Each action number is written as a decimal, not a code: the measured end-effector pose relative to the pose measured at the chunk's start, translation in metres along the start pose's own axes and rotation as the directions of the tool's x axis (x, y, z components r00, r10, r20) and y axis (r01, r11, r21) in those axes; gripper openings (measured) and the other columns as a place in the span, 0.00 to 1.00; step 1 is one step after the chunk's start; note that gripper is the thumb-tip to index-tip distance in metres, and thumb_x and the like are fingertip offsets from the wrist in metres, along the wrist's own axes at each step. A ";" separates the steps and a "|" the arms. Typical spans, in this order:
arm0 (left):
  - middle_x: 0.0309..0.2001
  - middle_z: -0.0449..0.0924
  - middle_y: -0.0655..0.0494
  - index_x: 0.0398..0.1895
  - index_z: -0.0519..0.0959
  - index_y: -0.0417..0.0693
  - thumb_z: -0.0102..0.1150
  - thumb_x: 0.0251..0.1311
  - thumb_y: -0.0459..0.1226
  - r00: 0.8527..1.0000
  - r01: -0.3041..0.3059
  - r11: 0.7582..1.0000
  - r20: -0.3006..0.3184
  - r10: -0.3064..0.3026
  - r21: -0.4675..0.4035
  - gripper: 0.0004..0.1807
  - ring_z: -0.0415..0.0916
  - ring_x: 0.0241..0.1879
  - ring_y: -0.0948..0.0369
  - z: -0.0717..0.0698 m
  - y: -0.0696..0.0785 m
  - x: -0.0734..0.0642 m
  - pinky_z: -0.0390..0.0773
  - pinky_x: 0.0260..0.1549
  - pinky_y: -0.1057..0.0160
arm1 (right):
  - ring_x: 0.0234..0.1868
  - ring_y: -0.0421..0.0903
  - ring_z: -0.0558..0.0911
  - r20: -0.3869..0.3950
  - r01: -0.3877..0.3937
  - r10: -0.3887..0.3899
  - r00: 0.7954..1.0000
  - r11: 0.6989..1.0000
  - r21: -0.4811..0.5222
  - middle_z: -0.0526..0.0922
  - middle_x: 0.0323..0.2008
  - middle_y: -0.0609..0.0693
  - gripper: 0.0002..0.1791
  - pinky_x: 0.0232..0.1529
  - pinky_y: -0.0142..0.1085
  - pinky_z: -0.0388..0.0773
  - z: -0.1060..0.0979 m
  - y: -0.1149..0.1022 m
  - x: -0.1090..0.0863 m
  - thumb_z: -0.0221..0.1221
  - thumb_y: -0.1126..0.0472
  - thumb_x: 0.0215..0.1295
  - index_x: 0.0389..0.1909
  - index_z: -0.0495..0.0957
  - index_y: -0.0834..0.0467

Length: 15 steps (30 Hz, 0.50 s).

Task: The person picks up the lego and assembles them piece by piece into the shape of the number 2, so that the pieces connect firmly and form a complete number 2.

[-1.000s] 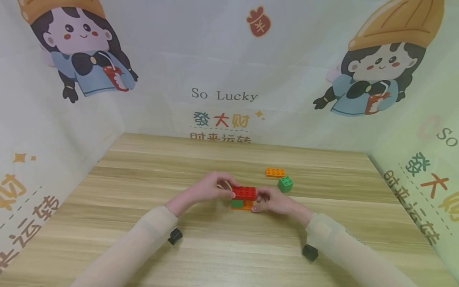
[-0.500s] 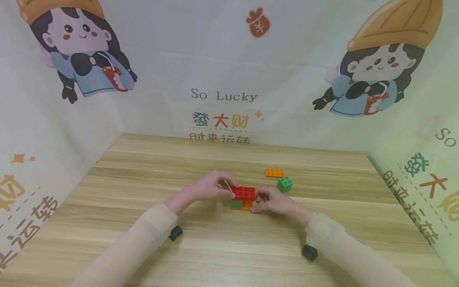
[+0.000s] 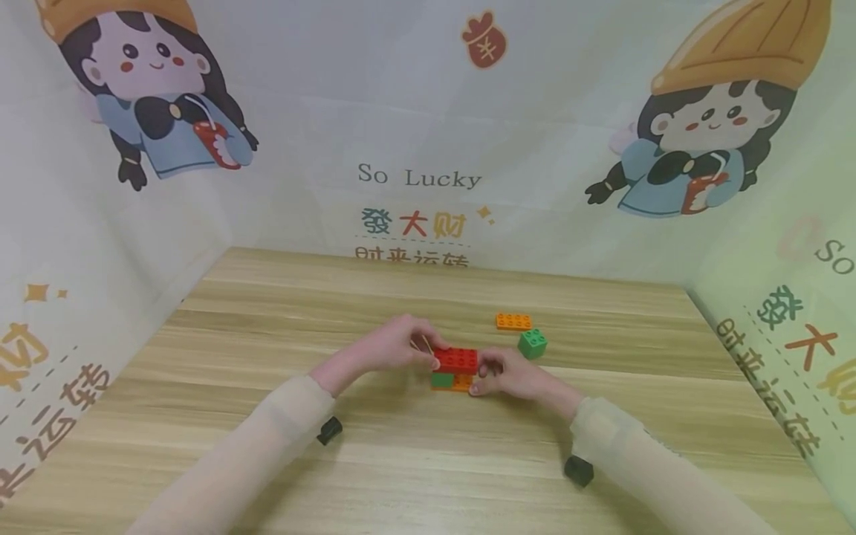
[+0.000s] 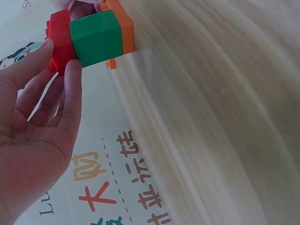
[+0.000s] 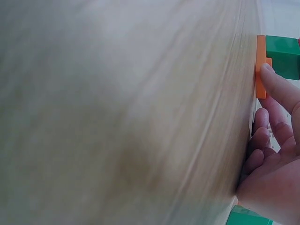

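A small stack of toy building bricks stands mid-table. Its top is a red brick (image 3: 457,360), pinched at its left end by my left hand (image 3: 391,348), the thumb in front and fingers behind. Below the red one is a green brick (image 4: 96,38), under the left part in the head view. At the bottom lies a flat orange brick (image 5: 260,70) on the table. My right hand (image 3: 513,374) grips the orange brick's right end between thumb and index finger, the other fingers loosely curled. The left wrist view shows red and green touching.
Behind my right hand a loose green brick (image 3: 532,343) sits on the wooden table (image 3: 428,468). Farther back is another flat orange brick (image 3: 513,321). Printed cloth (image 3: 301,148) encloses the table's back and sides. Black wrist cameras hang under both sleeves.
My left wrist has risen slightly, while its fingers stay on the red brick. The right hand, the stack and the loose bricks keep their places.
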<state>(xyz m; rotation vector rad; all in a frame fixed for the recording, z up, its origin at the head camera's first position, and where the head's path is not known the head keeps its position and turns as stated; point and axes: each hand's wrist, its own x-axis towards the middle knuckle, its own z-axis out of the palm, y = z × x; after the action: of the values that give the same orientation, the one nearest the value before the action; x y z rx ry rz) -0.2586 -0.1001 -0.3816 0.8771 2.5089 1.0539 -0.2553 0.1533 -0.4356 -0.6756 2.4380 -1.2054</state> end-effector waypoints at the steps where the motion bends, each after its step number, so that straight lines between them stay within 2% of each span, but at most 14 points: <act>1: 0.46 0.86 0.50 0.49 0.84 0.45 0.68 0.56 0.32 1.000 0.001 1.000 -0.001 -0.001 -0.007 0.16 0.84 0.41 0.62 0.000 0.000 0.000 0.83 0.46 0.64 | 0.31 0.42 0.67 0.001 -0.005 0.005 1.000 1.000 -0.001 0.75 0.31 0.48 0.14 0.32 0.28 0.61 0.000 0.000 0.000 0.70 0.62 0.55 0.39 0.79 0.62; 8: 0.48 0.86 0.50 0.49 0.84 0.46 0.68 0.56 0.33 1.000 -0.001 1.000 -0.018 0.001 -0.011 0.16 0.84 0.42 0.61 0.001 -0.001 -0.002 0.83 0.47 0.63 | 0.33 0.44 0.67 0.005 -0.012 0.012 1.000 1.000 0.006 0.76 0.32 0.49 0.14 0.34 0.29 0.62 -0.001 -0.002 -0.001 0.70 0.62 0.55 0.41 0.80 0.62; 15: 0.46 0.87 0.52 0.48 0.84 0.47 0.68 0.56 0.33 1.000 0.000 0.999 0.019 -0.001 0.035 0.15 0.84 0.41 0.62 -0.002 -0.001 0.002 0.83 0.47 0.63 | 0.33 0.43 0.67 0.008 -0.017 0.017 1.000 1.000 0.008 0.76 0.32 0.48 0.14 0.34 0.29 0.62 -0.001 -0.002 -0.001 0.70 0.62 0.56 0.41 0.80 0.62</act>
<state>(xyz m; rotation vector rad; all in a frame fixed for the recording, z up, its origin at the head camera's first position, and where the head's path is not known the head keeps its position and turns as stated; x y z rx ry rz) -0.2611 -0.1005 -0.3808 0.8918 2.5192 1.0000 -0.2544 0.1534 -0.4335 -0.6554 2.4264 -1.2027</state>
